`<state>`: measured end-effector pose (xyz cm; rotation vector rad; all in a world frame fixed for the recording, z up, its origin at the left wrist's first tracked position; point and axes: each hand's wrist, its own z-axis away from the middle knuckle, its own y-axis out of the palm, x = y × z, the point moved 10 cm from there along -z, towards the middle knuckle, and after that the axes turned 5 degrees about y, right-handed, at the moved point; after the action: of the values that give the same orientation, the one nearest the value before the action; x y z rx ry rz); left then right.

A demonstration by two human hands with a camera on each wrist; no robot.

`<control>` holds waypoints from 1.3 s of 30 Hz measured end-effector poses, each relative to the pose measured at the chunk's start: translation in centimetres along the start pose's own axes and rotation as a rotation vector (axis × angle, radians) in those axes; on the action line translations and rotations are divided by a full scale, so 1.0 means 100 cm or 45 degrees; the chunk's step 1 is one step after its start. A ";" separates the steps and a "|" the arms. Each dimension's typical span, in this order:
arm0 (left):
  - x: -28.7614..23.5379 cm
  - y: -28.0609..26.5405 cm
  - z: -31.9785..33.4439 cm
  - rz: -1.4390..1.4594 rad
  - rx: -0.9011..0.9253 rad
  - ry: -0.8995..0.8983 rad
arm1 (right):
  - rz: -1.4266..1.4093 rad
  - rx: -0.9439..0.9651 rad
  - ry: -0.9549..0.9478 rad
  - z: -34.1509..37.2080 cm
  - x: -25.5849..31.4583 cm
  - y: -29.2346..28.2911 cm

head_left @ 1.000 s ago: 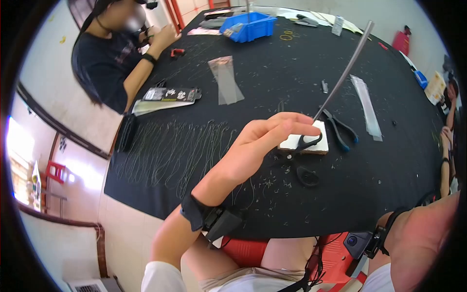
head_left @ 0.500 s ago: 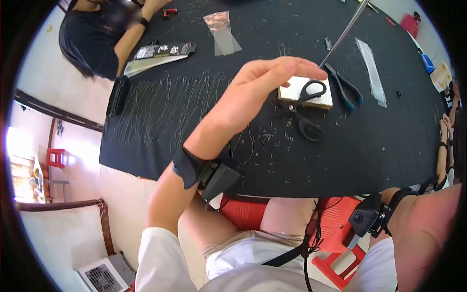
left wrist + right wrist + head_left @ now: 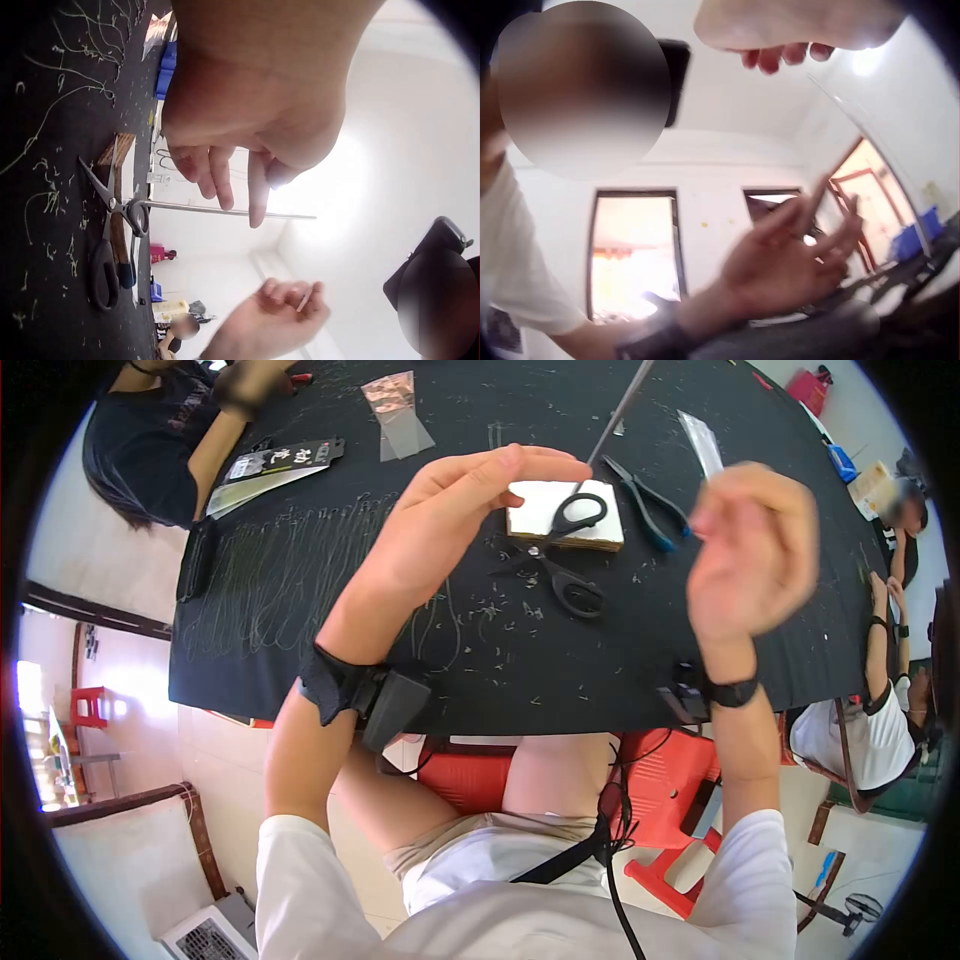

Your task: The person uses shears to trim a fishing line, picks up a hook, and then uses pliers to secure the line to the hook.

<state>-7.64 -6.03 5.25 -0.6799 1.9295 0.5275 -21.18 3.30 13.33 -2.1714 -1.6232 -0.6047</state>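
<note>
While the slim, shiny metal rod (image 3: 618,417) rises nearly upright from the white-topped, rough-sided block (image 3: 530,500), its tip skyward, the left hand (image 3: 450,505) extends its fingers beside it, contact unclear. Newly in the head view, the right hand (image 3: 755,555) curls its fingers; I cannot tell whether they pinch anything.
</note>
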 end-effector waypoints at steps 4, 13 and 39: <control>-0.001 0.006 -0.002 0.002 0.067 0.019 | 0.153 0.317 0.521 0.027 -0.072 0.032; -0.011 0.028 0.003 -0.050 0.251 0.130 | -0.257 0.631 0.924 0.065 -0.088 0.068; -0.026 -0.020 0.035 -0.936 -0.072 -0.418 | -0.459 0.556 0.966 0.060 -0.088 0.064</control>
<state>-3.04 -4.77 5.99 -1.1832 1.2415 0.2057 -16.45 -2.37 3.31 -1.1348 -1.5116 -0.9260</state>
